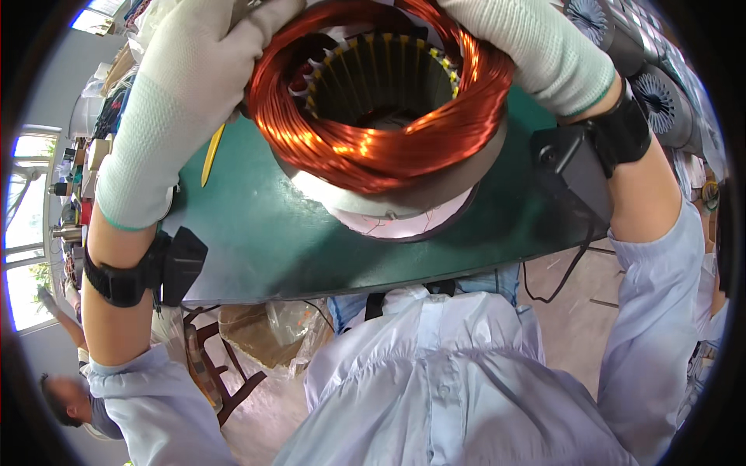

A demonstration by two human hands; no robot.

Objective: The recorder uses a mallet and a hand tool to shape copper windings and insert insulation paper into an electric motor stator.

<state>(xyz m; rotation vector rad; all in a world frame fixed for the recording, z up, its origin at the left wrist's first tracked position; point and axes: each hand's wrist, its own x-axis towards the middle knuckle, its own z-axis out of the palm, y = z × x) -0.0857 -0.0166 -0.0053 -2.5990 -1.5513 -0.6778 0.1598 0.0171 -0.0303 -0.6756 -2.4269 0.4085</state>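
Nearest the camera is the person's own pale blue shirt point(435, 373), its sleeves running up both sides of the view. Each forearm wears a black wrist strap with a small black box: one on the left forearm point(167, 268), one on the right point(598, 147). Beyond the shirt, under the bench edge, sits a crumpled plastic bag point(268, 330) beside a dark wooden stool frame point(225, 373).

The green bench point(256, 233) stretches across the middle. Lifted above it, tilted toward the camera, is the motor stator point(385, 116): a grey metal ring with a thick bundle of shiny copper winding point(350, 155) looping round its upper end, yellow slot liners showing inside the bore and a pale end sheet at its lower face. It seems to be clear of the bench top or just touching it; the contact cannot be told.

The left hand point(194, 70), in a white knitted glove, is wrapped closed on the stator's left rim against the copper. The right hand point(536, 46), gloved the same, clasps the upper right rim, fingers curled over the winding.

A yellow stick-like tool point(211, 155) lies on the bench just left of the stator. Further off at the right stand more grey stators with finned ends point(660, 101). At the lower left another person point(66, 396) is partly in view
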